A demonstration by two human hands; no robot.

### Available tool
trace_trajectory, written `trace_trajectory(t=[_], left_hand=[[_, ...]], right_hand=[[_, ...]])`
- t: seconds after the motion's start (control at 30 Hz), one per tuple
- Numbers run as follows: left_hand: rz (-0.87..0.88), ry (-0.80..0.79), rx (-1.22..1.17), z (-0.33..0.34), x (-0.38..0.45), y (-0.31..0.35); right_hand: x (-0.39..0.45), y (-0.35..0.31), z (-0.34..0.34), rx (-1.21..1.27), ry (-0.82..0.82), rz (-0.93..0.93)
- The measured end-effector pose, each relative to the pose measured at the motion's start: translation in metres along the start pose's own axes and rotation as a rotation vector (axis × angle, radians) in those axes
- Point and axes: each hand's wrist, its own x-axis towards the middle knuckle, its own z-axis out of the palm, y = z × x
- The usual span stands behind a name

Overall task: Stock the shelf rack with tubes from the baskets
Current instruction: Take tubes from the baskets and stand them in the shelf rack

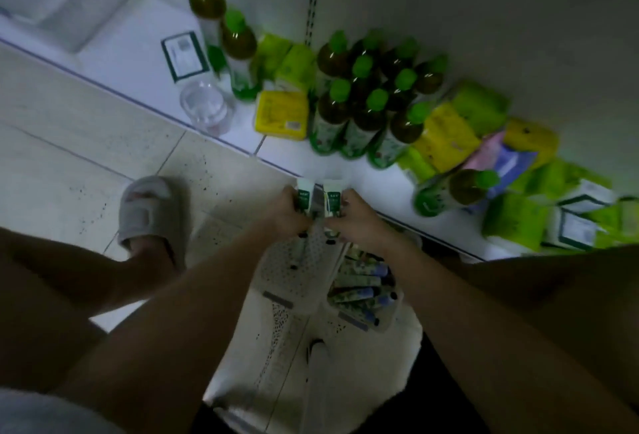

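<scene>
Tubes stand upright, one [305, 195] in the left hand's [289, 209] closed grip, one [332, 199] in the right hand's [358, 219], beside the shelf [380, 188] edge

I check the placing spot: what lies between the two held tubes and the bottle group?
Head view: only bare white shelf separates the tubes from the bottles.

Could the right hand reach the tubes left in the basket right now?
Probably not yet: the right hand already grips a tube. The basket lies open just below it, nothing covering the tubes in the basket.
</scene>
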Motion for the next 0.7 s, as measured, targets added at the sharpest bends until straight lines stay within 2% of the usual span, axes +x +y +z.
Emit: trace_trajectory(t=[0.07,0.2,0.3,0.4,0.7], left_hand=[[0.070,-0.121,-0.014,-0.020,-0.016,0.029],[0.064,-0.241,-0.024,-0.052,-0.050,0.083],[0.215,-0.298,-0.032,-0.069,-0.073,0.122],[0.320,-0.329,-0.027,-0.084,-0.101,0.167],[0.622,-0.562,-0.028,-0.118,-0.175,0.324]], right_hand=[[-0.026,-0.026,-0.017,-0.066,-0.009,-0.086],[-0.076,-0.072,-0.048,-0.124,0.006,-0.225],[-0.109,-0.093,-0.068,-0.068,0.030,-0.362],[-0.141,-0.112,-0.083,-0.003,0.124,-0.495],[-0.243,-0.184,-0.154,0.172,0.313,-0.882]])
